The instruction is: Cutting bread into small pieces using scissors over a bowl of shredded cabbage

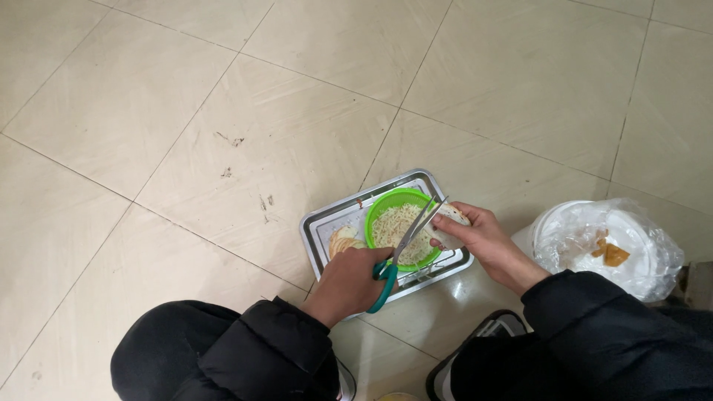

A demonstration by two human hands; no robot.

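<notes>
A: What is in the left hand (349,282)?

B: A pair of scissors (405,249) with teal plastic handles and thin steel blades; the fingers of that hand are clenched through the handle loops, so it is grasping the scissors.

A: Which way do the scissors run?

B: Their long axis slants from the handles at the left fingers up and away to the right; the tips point toward the fingers of the right hand (486,241), and the blades stand slightly parted.

A: And the right hand?

B: Its fingers are closed on a pale, flat piece of food (450,217), soft-looking and folded, with a browner rim; the scissor tips meet it just beside those fingertips.

A: What lies under the blades?

B: A round green plastic bowl (386,202), smooth-walled, filled with fine pale shreds (394,223), stringy and loose; it sits below and between the two sets of fingers.

A: What carries the bowl?

B: A rectangular metal tray (316,234), shiny, with rounded corners and a raised rim, resting on the floor (186,111) of large glossy beige tiles, scuffed with dark marks; more pale rounded slices (343,239) lie on the tray just beyond the left knuckles.

A: Anything past the right wrist?

B: A crinkled clear plastic bag (646,252) over a white round container, with orange-brown scraps (613,254) inside; both sleeves are black and puffy.
</notes>
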